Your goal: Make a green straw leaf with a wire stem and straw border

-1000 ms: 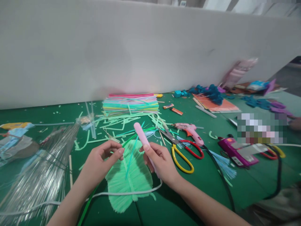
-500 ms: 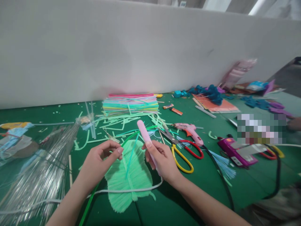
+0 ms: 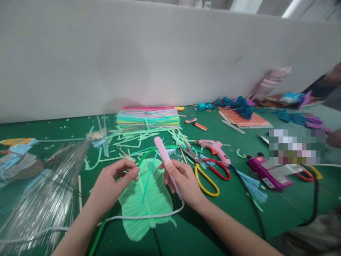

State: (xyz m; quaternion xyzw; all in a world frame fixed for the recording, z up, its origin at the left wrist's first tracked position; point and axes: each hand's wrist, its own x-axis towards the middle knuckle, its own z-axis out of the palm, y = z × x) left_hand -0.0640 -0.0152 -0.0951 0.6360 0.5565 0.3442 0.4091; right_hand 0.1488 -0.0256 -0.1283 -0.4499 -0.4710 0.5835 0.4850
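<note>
Between thumb and fingers, my left hand (image 3: 118, 183) pinches a long green strip (image 3: 146, 154) that arcs right and trails down toward me. My right hand (image 3: 183, 181) is wrapped round a pink stick-shaped tool (image 3: 163, 151), its rounded end pointing up and left and a white cord (image 3: 141, 216) leaving its base. Beneath both hands a light green leaf shape (image 3: 144, 213) lies flat on the green table, with a thin teal strip (image 3: 150, 174) over it. Scissors (image 3: 206, 181) with yellow and red handles lie open just right of my right hand.
A pink glue gun (image 3: 214, 147) lies beyond the scissors. Behind the leaf are stacked coloured strips (image 3: 149, 119) and green scraps. Clear strands (image 3: 53, 188) spread at left. A purple device (image 3: 269, 174) and black cables lie at right, near another person's hand (image 3: 334, 139).
The pink tool's tip has shifted slightly left, and the green strip's arc has moved a little. At the upper right, another person's arm has come into view.
</note>
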